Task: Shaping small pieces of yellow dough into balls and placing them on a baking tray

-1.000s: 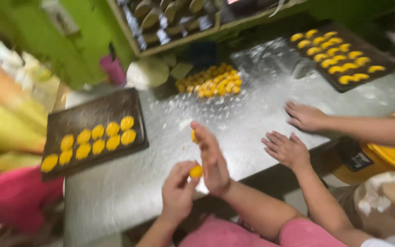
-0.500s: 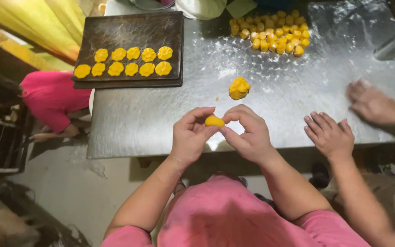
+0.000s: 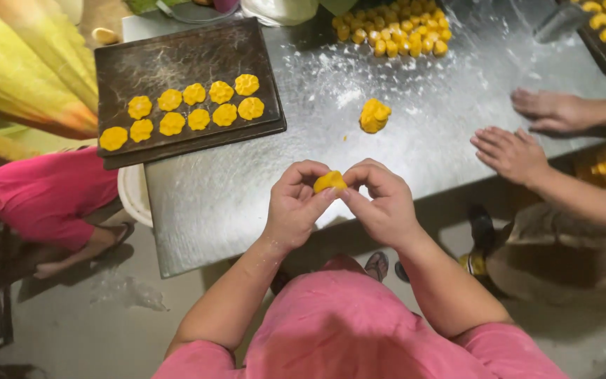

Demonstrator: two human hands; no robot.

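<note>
Dough piece [image 3: 330, 182], small and yellow, is pinched between the fingertips of both hands, held in the air just above the near edge of a floured metal table [image 3: 247, 196]. The left hand [image 3: 294, 203] grasps it from one side with thumb and forefinger curled over it; the right hand [image 3: 381, 202] grasps the other side the same way, so the two thumbs nearly meet above the piece. Both forearms run back toward a pink shirt [image 3: 345, 330] at the bottom of the view. Just beyond the grip, on the table, sits a yellow dough lump [image 3: 374, 115]. Farther beyond it lies a heap [image 3: 393, 32] of small yellow pieces. Beyond and to the left of the grip, a dark tray [image 3: 177, 49] holds two rows of flat, flower-shaped yellow rounds [image 3: 191, 112]. To the right of the grip, another person's two hands [image 3: 527, 133] rest flat on the table. A second tray [image 3: 601, 52] with curved yellow pieces shows at the far right corner.
</note>
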